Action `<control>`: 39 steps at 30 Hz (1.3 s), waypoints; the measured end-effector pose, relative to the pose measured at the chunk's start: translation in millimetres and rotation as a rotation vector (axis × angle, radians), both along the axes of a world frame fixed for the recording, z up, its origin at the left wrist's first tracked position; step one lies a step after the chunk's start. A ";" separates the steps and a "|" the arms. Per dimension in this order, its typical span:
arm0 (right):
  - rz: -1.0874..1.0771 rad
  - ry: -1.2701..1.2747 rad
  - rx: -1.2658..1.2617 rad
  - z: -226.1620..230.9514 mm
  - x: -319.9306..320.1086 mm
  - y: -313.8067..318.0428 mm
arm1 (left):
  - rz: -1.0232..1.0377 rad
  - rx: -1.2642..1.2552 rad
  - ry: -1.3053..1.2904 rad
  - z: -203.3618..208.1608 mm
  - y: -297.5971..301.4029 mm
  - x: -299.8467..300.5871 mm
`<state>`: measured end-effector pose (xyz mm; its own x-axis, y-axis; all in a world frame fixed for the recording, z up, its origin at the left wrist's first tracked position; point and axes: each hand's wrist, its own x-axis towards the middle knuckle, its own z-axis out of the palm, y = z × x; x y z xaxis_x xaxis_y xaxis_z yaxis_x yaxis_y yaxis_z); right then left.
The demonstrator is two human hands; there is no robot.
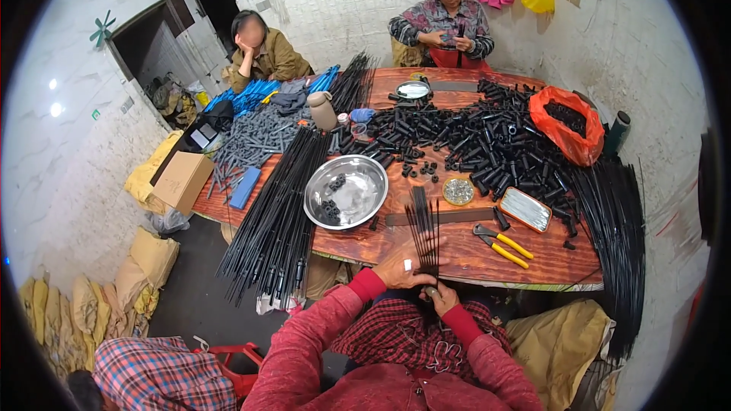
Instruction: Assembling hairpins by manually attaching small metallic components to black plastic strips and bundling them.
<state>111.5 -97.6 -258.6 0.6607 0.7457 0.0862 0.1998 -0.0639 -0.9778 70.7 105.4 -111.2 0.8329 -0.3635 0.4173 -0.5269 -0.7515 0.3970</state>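
Handling thin black rods (424, 237)

Head view: Rods fan upward at the near edge of the tabletop (565, 262), gathered below. Expect light, springy, probably slick stock; hold the gathered end. Left hand (397, 269): grip closed around the bundle—some fingers hidden. Right hand (445, 301): grip closed just below, thumb and fingers pinching the lower end.

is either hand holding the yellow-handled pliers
No, the pliers lie on the table with neither left hand nor right hand touching them.
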 end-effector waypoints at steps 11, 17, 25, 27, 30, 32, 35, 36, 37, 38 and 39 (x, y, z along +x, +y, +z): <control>-0.036 -0.376 -0.118 -59.3 28.9 24.8 | 0.105 0.095 -0.007 3.1 -15.3 -1.5; 0.137 -0.326 -0.531 -40.7 42.1 27.0 | 0.137 0.226 -0.009 10.2 -19.6 -4.9; 0.106 -0.292 -0.467 45.8 7.3 -45.8 | 0.095 0.173 -0.027 -5.5 -22.0 -6.5; 0.122 -0.239 -0.342 98.6 7.1 -51.8 | 0.101 0.190 -0.044 -10.1 -14.8 -4.1; -0.065 -0.677 -0.068 180.7 18.7 -43.7 | 0.106 0.152 -0.072 -1.7 -10.4 1.4; -0.124 -0.747 0.022 195.6 28.2 -28.6 | 0.113 0.197 -0.127 -9.7 -5.1 7.5; -0.044 -0.729 0.077 200.0 37.3 -4.8 | 0.148 0.277 -0.086 -7.6 -11.0 6.1; 0.013 -0.712 0.051 196.2 38.9 2.8 | 0.135 0.278 -0.092 -16.7 -8.8 6.0; 0.076 -0.692 0.025 193.8 37.8 6.0 | 0.157 0.171 -0.012 -22.8 -10.3 2.6; 0.070 -0.697 0.025 193.2 38.0 7.3 | 0.180 0.066 0.066 -27.3 -9.9 1.6; 0.110 -0.739 0.028 193.7 39.2 9.3 | 0.143 0.084 -0.040 -29.8 -5.9 2.3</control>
<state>150.7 -88.3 -64.9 0.3451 0.7950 0.4989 0.8095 0.0168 -0.5869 73.0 99.5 -141.0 0.8618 -0.2775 0.4246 -0.4264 -0.8496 0.3103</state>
